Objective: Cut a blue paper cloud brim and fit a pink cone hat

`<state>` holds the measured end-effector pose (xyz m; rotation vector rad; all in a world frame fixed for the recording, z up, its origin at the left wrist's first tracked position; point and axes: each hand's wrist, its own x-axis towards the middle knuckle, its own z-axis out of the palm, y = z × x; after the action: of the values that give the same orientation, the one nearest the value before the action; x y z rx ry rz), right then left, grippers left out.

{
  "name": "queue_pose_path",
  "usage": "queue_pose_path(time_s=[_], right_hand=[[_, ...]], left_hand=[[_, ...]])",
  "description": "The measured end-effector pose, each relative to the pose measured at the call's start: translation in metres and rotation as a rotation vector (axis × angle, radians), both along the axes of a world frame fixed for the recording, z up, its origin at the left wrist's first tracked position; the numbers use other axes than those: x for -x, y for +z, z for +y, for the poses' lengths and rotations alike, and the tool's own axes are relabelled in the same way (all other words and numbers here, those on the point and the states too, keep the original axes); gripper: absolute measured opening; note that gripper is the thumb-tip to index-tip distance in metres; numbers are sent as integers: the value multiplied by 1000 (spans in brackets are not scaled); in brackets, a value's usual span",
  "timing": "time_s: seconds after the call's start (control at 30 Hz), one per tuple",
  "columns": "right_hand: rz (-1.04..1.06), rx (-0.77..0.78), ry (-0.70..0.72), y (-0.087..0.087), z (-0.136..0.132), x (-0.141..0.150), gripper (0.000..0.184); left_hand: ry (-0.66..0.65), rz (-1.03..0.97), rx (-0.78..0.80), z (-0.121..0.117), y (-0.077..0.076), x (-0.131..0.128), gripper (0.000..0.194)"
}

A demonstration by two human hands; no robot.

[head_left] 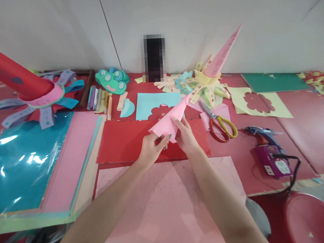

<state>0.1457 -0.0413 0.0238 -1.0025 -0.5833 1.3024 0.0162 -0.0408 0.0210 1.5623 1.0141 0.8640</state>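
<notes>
A pink paper cone (169, 120) is held between my two hands, its narrow tip up to the right and its wide end toward me on the left. My left hand (151, 148) pinches the rim of the wide end, some fingers hidden inside. On the cone's right side my right hand (186, 134) grips the paper, thumb on top. Under the hands lies a red rectangular sheet (122, 141), with a large pink sheet (165, 194) nearer to me. Scissors (219, 124) with one red and one yellow handle lie to the right.
A blue sheet with a flower cutout (147, 100), paper strips and a finished-looking pink cone (221, 58) stand behind. Right are a glue gun (263, 132), a purple power socket (274, 161) and a red stool (313, 218). Left are a red paper cone (15, 74), markers (97, 97) and wrapped sheets (25, 161).
</notes>
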Motion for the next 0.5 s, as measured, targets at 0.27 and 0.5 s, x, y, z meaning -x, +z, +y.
queue_pose_path(time_s=[0.27, 0.5], right_hand=[[38, -19, 14, 3, -1, 0, 49], [-34, 38, 38, 5, -3, -2, 35]], left_hand=[[47, -65, 4, -2, 2, -1, 53], [-114, -210, 25, -4, 0, 0, 47]])
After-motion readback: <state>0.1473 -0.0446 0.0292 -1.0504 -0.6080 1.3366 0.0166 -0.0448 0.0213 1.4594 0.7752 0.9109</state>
